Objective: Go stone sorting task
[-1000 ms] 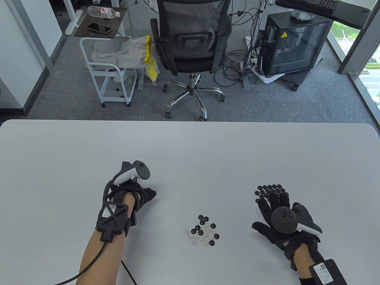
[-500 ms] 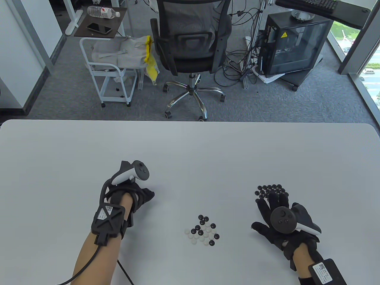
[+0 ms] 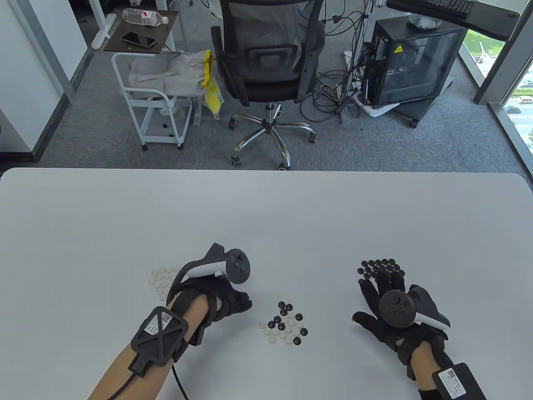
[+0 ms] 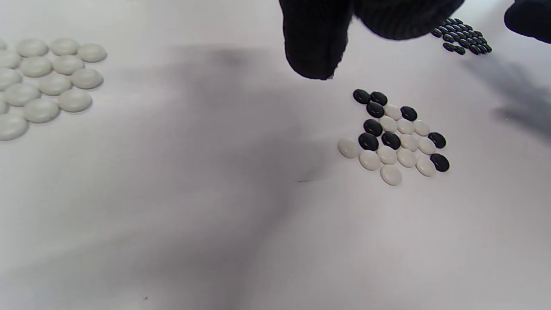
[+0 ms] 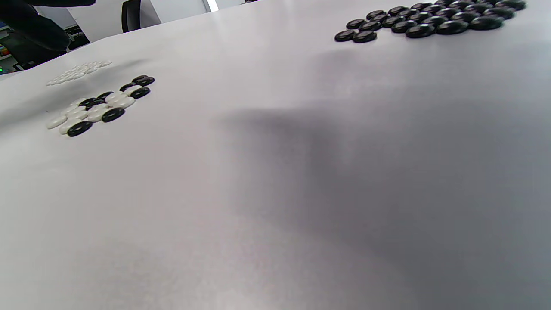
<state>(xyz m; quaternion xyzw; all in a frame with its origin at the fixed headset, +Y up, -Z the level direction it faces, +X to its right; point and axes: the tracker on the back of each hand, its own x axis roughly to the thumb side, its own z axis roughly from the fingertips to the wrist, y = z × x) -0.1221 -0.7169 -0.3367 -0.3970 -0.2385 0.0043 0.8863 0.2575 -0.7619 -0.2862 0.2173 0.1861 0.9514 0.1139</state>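
Observation:
A mixed pile of black and white Go stones (image 3: 285,323) lies at the table's front centre. It also shows in the left wrist view (image 4: 396,137) and in the right wrist view (image 5: 99,105). A sorted pile of white stones (image 3: 162,280) lies to its left, and a sorted pile of black stones (image 3: 377,266) to its right. My left hand (image 3: 241,303) hovers between the white pile and the mixed pile, with its fingers (image 4: 316,47) curled and no stone in them. My right hand (image 3: 381,287) lies flat with spread fingers, its fingertips at the black pile's near edge.
The white table (image 3: 266,208) stretches far behind the piles. A cable runs from my left wrist off the front edge. An office chair (image 3: 266,62), a cart and a computer case stand on the floor beyond the table.
My left hand has moved right and nearer, off the white pile, which now shows, and toward the mixed pile. My right hand has not moved.

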